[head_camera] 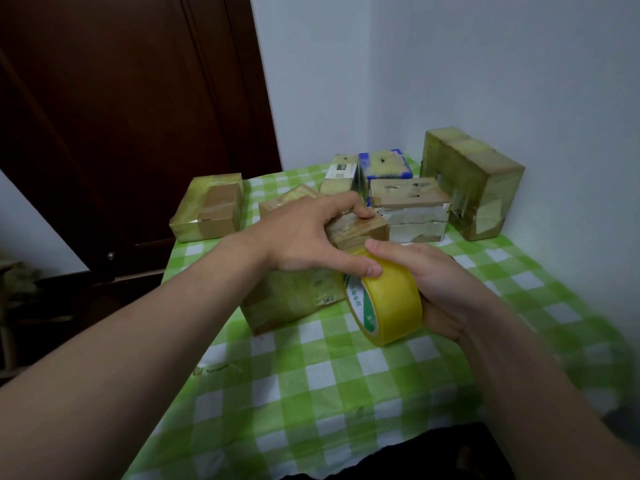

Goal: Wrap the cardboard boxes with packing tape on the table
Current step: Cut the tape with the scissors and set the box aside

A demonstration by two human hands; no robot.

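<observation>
My left hand point(311, 237) grips the box point(294, 299) at the middle of the green-checked table point(346, 393). Its fingers curl over the far top edge and its thumb stretches right to touch the roll point(391, 303) of yellow tape. My right hand point(446, 292) holds that roll against the box's right side, thumb on top and fingers wrapped behind it. The roll stands on edge and tilted; whether its lower rim meets the table I cannot tell. The box sits flat on the table, most of its brown card already under glossy yellowish tape. Five more taped boxes lie toward the far edge. The left box point(207, 209) sits at the far left corner, partly over the edge. The flat box point(408, 209) with a pale front lies just behind my hands. The small box point(341, 171) and the blue box point(384, 164) stand side by side behind it. The tall box point(474, 181) stands at the right, near the white wall point(485, 64). A dark brown door point(121, 98) fills the left background.
</observation>
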